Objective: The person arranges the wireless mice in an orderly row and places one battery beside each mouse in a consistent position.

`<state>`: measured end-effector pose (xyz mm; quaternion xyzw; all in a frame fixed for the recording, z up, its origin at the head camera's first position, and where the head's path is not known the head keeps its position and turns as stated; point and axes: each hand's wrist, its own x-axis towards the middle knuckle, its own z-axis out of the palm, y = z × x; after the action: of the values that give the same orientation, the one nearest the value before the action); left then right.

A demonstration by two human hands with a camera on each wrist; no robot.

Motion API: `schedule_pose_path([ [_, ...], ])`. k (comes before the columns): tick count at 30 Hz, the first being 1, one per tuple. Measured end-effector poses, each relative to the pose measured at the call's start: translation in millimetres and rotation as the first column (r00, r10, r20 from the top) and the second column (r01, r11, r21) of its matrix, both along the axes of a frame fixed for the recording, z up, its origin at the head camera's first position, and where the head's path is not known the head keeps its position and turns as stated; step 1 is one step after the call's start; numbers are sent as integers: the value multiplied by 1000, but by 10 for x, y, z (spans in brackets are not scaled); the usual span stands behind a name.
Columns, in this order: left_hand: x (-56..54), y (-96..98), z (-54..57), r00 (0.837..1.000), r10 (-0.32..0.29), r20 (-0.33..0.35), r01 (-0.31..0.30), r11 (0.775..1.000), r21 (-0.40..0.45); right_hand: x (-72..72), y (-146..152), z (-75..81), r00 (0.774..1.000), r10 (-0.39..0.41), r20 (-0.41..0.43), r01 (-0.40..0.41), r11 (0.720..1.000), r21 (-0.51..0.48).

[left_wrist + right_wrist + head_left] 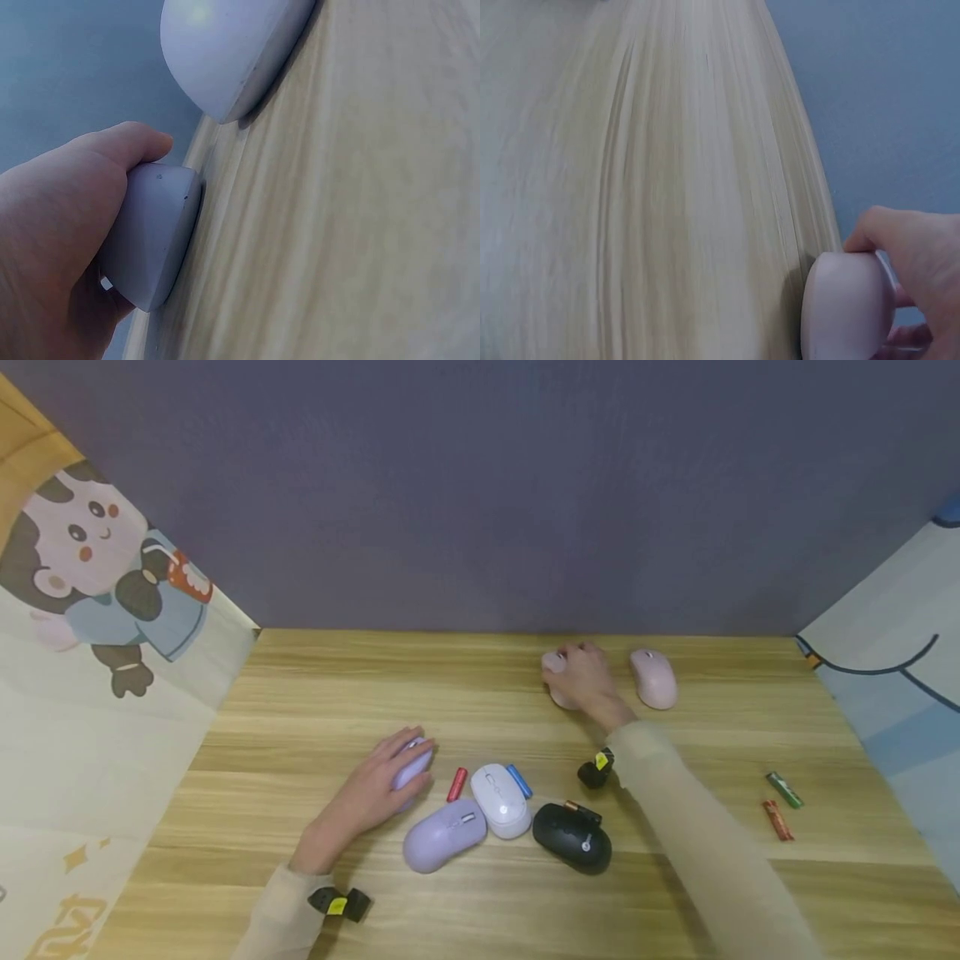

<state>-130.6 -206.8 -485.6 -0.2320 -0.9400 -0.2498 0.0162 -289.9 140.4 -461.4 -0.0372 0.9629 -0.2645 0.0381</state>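
Mouse of purple colour (151, 229) sits in the grip of the left hand (369, 792), to the left of the white mouse (501, 802). Beyond this white mouse, to its right, I see the right hand (587, 678), which holds a pink mouse (846, 307).

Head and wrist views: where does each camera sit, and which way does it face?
Head: on the head, looks forward and down at the wooden table; left hand, right hand and sleeves show.
Left wrist: worn there, faces that hand gripping a lilac mouse; one hand shows.
Right wrist: worn there, faces that hand gripping a pink mouse; one hand shows.
Head and left wrist share that lilac mouse.
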Motion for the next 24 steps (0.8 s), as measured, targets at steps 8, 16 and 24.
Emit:
schedule_pose_path([
  [8,-3,-25,-29,1000,1,1,-1,1000,-9,-38,-178,4,997,-75,15,75,997,13],
  [16,0,-5,-10,1000,-1,9,1,1000,-11,-26,-275,-7,995,-95,14,95,995,-6],
  [24,-6,-14,-7,1000,-7,1,7,1000,-7,-3,-341,11,995,-99,-2,99,995,-17],
])
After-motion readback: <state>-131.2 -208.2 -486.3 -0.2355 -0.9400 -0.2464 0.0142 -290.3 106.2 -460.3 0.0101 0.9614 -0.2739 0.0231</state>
